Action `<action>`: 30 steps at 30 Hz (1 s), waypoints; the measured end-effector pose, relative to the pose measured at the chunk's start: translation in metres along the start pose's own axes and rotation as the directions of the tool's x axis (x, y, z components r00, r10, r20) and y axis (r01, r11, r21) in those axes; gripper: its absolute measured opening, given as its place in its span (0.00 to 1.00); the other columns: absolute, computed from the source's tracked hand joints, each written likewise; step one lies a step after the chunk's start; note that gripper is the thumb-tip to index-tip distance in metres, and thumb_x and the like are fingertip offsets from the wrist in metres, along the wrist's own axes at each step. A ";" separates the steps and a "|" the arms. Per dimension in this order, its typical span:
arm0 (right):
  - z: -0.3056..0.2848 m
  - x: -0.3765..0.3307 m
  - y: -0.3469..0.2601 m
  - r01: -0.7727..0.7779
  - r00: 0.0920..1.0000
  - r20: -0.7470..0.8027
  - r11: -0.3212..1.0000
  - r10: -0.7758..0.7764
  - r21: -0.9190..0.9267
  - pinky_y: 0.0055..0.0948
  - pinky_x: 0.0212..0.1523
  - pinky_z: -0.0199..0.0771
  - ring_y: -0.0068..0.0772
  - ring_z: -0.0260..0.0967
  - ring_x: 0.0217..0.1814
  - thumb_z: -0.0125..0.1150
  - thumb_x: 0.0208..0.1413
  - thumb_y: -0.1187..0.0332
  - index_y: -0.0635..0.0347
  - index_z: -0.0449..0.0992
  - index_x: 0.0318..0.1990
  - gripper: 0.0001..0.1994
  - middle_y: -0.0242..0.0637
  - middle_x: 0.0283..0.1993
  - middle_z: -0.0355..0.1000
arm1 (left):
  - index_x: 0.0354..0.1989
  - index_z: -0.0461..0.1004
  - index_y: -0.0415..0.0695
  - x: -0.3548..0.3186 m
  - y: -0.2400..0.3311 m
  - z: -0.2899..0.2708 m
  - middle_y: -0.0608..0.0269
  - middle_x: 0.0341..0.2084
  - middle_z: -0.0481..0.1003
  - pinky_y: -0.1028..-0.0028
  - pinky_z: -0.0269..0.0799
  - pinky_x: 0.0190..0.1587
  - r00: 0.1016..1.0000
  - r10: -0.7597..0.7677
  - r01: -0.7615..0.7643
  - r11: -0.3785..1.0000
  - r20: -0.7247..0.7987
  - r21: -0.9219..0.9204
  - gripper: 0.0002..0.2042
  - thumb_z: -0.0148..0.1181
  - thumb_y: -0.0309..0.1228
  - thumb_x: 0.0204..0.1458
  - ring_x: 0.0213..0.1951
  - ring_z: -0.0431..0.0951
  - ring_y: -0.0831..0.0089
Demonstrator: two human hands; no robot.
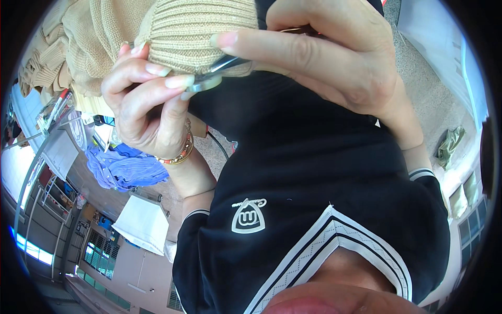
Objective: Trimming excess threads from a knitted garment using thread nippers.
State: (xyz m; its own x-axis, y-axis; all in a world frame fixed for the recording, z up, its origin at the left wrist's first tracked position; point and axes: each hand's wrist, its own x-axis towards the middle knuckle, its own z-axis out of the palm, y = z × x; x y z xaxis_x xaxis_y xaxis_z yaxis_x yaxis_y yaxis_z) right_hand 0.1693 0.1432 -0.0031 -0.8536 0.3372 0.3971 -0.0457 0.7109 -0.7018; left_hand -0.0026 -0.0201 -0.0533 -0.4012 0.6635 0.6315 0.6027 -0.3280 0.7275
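- Two hands work close under the camera, held high so the knit edge sits in plain sight.
- The left hand (151, 104) has its fingers (175, 82) curled shut on the ribbed hem of a beige sweater (198, 31), holding it taut.
- The right hand (334, 57) pinches small metal snips (222, 68) closed at that hem.
- Farther off, blue cloth (125, 167) lies heaped near a white table (142, 222).
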 end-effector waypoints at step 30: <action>0.001 -0.003 0.005 0.280 0.960 0.045 0.932 -0.278 -0.230 0.21 0.21 0.64 0.26 0.66 0.26 0.63 0.40 0.72 0.63 0.78 0.41 0.16 0.35 0.32 0.67 | 0.30 0.78 0.49 0.000 -0.001 -0.001 0.63 0.33 0.70 0.56 0.53 0.63 1.000 -0.010 0.009 0.999 -0.012 -0.031 0.10 0.71 0.30 0.38 0.45 0.72 0.66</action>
State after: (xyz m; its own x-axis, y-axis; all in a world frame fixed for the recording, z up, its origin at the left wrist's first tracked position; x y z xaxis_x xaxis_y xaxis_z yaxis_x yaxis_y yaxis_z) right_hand 0.1707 0.1453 -0.0085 -0.8297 0.0986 0.5495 -0.1625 0.8990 -0.4066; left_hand -0.0040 -0.0204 -0.0542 -0.4155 0.6584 0.6276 0.5774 -0.3422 0.7413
